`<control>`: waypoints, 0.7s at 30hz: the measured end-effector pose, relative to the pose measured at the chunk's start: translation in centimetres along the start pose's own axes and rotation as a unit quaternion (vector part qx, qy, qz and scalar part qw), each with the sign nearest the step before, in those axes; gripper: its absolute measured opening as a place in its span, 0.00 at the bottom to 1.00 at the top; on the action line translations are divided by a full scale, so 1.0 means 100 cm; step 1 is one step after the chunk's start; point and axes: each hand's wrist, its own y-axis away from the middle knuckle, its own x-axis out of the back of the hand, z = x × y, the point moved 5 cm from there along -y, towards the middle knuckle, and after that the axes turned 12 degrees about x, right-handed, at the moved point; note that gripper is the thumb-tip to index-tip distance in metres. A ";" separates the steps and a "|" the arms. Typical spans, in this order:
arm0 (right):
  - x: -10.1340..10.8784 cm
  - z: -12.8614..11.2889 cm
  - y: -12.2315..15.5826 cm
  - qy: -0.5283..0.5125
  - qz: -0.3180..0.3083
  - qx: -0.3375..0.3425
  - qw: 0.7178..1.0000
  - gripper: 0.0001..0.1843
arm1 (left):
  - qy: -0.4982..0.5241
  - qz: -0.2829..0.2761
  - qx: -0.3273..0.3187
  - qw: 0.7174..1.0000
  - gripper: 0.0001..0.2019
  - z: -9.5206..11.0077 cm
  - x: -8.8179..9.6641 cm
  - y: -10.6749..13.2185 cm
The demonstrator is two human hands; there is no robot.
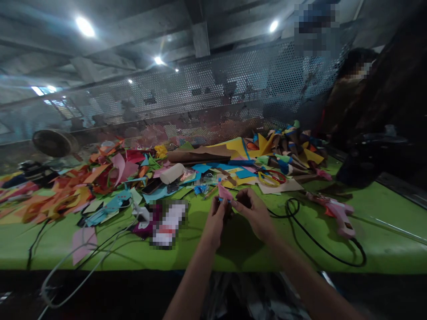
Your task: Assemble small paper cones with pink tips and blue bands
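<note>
Between my two hands, above the green table (pixel 243 258), is a small pink paper piece (pixel 225 192) with blue bits at its tip and lower edge. My left hand (pixel 218 211) is closed on its lower left side, fingers pinched. From the right, my right hand (pixel 251 206) pinches or touches its lower right corner with thumb and fingers; the exact contact is too small to make out. To the right a pink glue gun (pixel 338 213) lies on its side with a black cord. Scissors with yellow and red handles (pixel 271 178) lie just beyond my hands.
Heaps of orange and red paper scraps (pixel 70 195) cover the left side. Folded paper shapes (pixel 283 151) pile up at the back right. A pixelated phone (pixel 169 224), a power strip and loose white cables (pixel 90 266) lie left of my hands. A perforated metal screen (pixel 200 98) stands behind.
</note>
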 end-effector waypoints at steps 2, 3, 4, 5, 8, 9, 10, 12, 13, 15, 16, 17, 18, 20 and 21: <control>-0.001 0.002 0.000 -0.001 -0.002 -0.011 1.000 0.19 | -0.020 -0.003 -0.011 1.000 0.22 0.001 -0.001 0.001; -0.001 0.002 0.000 -0.005 -0.005 -0.014 1.000 0.19 | -0.025 -0.005 -0.014 1.000 0.22 0.001 -0.001 0.001; -0.002 0.002 0.000 -0.010 -0.009 -0.015 1.000 0.19 | -0.028 -0.009 -0.015 0.999 0.22 0.001 -0.001 0.002; -0.002 0.002 -0.001 -0.016 -0.014 -0.015 1.000 0.19 | -0.027 -0.014 -0.016 0.999 0.21 0.001 -0.002 0.002; -0.002 0.003 -0.001 -0.034 -0.016 -0.011 0.999 0.18 | -0.012 -0.031 -0.017 0.999 0.19 0.000 -0.004 0.003; -0.002 0.003 -0.001 -0.039 -0.015 -0.010 0.999 0.17 | -0.004 -0.034 -0.014 0.999 0.19 0.000 -0.004 0.002; -0.002 0.004 -0.001 -0.043 -0.014 -0.008 0.999 0.17 | 0.005 -0.035 -0.011 0.999 0.20 0.000 -0.004 0.002; -0.002 0.004 -0.001 -0.043 -0.011 -0.004 0.999 0.17 | 0.022 -0.039 0.001 0.999 0.21 -0.002 -0.004 0.001; -0.002 0.004 -0.002 -0.040 -0.010 -0.002 0.999 0.18 | 0.030 -0.042 0.005 0.999 0.21 -0.002 -0.004 0.000; -0.002 0.004 -0.002 -0.044 -0.013 0.000 0.999 0.18 | 0.043 -0.047 0.011 0.998 0.21 -0.002 -0.004 0.000; -0.002 0.003 -0.002 -0.051 -0.017 0.000 0.999 0.18 | 0.048 -0.049 0.012 0.998 0.21 -0.002 -0.004 0.000; -0.002 0.002 -0.003 -0.057 -0.020 -0.001 0.998 0.18 | 0.051 -0.049 0.013 0.997 0.21 -0.002 -0.004 -0.001; -0.002 0.002 -0.003 -0.060 -0.022 -0.001 0.998 0.17 | 0.053 -0.048 0.013 0.997 0.21 -0.003 -0.004 -0.001; -0.001 0.000 -0.003 -0.043 -0.018 0.002 0.999 0.16 | 0.054 -0.048 0.013 0.997 0.21 -0.003 -0.003 -0.002; 0.000 0.000 -0.003 -0.026 -0.014 0.004 1.000 0.16 | 0.054 -0.046 0.014 0.997 0.20 -0.004 -0.002 -0.002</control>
